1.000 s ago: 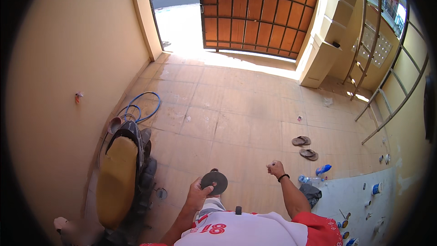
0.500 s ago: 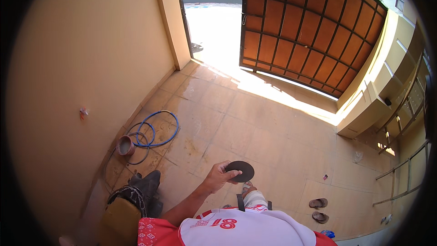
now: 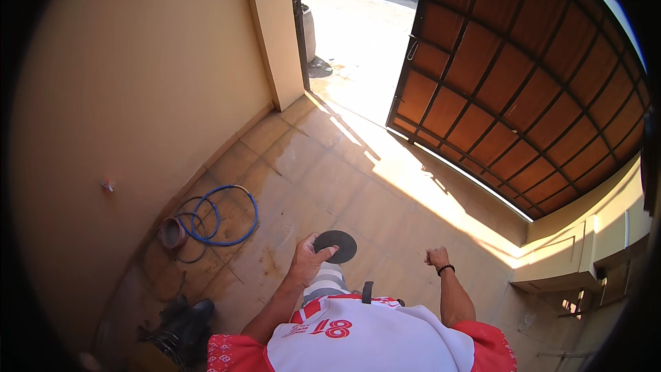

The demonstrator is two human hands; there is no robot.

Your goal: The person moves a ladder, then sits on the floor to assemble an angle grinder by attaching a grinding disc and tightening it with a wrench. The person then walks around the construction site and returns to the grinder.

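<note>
1. A reddish pot [image 3: 173, 233] sits just left of the coiled blue hose [image 3: 256, 219].
2. Right of the hose, the left hand [image 3: 305, 262] grips a black disc [image 3: 346, 242], thumb on its face.
3. Farther right of the hose, the right hand [image 3: 437, 257] has its fingers curled in; whether they hold anything, I cannot tell.

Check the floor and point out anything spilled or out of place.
Brown smears mark the floor tiles near the loosely looped blue hose. They look odd against the paler tiles around them, perhaps dirt or a spill.
</note>
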